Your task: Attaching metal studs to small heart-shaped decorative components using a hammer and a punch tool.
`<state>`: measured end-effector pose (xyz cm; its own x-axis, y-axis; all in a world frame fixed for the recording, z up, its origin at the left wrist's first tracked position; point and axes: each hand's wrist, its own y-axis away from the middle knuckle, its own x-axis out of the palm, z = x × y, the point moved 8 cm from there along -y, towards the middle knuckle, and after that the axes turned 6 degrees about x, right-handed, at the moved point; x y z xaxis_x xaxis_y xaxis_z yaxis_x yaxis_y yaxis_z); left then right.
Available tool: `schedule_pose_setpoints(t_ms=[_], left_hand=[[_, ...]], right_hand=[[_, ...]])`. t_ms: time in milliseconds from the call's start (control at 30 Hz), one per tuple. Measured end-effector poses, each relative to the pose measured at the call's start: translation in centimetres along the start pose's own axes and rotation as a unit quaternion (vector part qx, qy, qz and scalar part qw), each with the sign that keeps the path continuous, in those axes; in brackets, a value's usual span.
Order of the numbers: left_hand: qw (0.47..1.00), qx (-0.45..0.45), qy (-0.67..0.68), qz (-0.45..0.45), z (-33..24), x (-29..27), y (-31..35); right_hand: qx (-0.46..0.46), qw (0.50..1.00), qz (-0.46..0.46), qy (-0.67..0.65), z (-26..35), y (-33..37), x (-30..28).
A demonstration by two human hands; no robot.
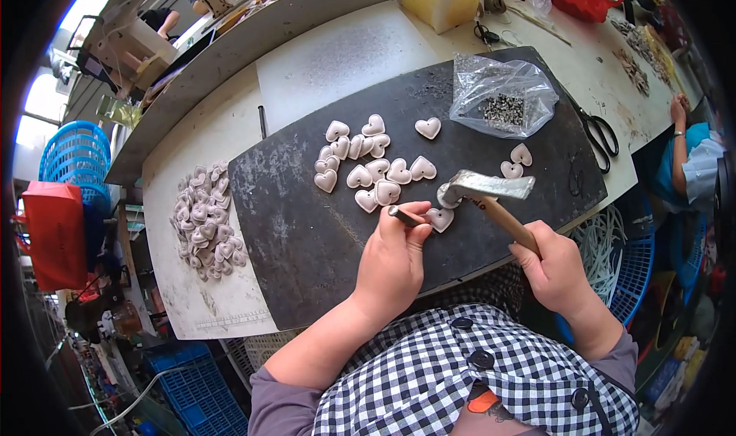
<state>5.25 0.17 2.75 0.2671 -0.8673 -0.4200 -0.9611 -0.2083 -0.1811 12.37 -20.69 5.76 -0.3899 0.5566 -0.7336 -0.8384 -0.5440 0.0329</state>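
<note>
My left hand (392,261) is closed on a short dark metal punch (406,217), tilted above the black mat (295,244). In my right hand (555,267) is a hammer (491,185), gripped by its wooden handle, its metal head raised near the punch. A pale pink padded heart (440,221) lies just right of my left fingers, below the hammer head; whether the fingers touch it I cannot tell. Several similar hearts, some with a small dark spot, form a loose group (399,172) beyond my hands. One heart (428,128) lies apart, and two more (521,155) rest beyond the hammer.
A clear bag (502,99) of small metal pieces sits at the mat's far right, beside black scissors (602,139). Left of the mat, more hearts make a heap (207,221) on the pale table (165,256). Another person's arm (680,145) shows at the right.
</note>
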Motion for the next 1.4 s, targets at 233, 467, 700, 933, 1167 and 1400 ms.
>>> schedule_pose_setpoints(t_ms=[233, 467, 700, 933, 1167, 1400], left_hand=[[0.999, 0.044, 0.005, 0.031, -2.0, 3.0, -3.5], [0.996, -0.013, -0.083, 0.035, -0.2, 0.5, -5.4], [0.961, 0.139, -0.084, 0.224, -2.3, -0.5, -4.3], [0.994, -0.107, -0.001, 0.025, 0.0, -2.1, -0.1], [0.998, -0.033, -0.04, 0.025, 0.1, -0.9, -1.3], [0.999, 0.037, -0.022, -0.006, -0.8, -1.6, -2.6]], right_hand=[[0.06, 0.99, -0.09, -0.087, -3.0, -0.5, -1.3], [0.067, 0.987, -0.073, -0.13, -3.6, -0.2, -1.2], [0.059, 0.99, -0.03, -0.127, -2.8, 0.1, -0.9], [0.016, 0.998, 0.001, -0.061, -1.1, 0.6, 0.0], [-0.022, 0.999, -0.019, 0.03, 0.4, 1.4, -0.1], [0.012, 0.999, 0.028, 0.008, 0.6, 3.2, -0.3]])
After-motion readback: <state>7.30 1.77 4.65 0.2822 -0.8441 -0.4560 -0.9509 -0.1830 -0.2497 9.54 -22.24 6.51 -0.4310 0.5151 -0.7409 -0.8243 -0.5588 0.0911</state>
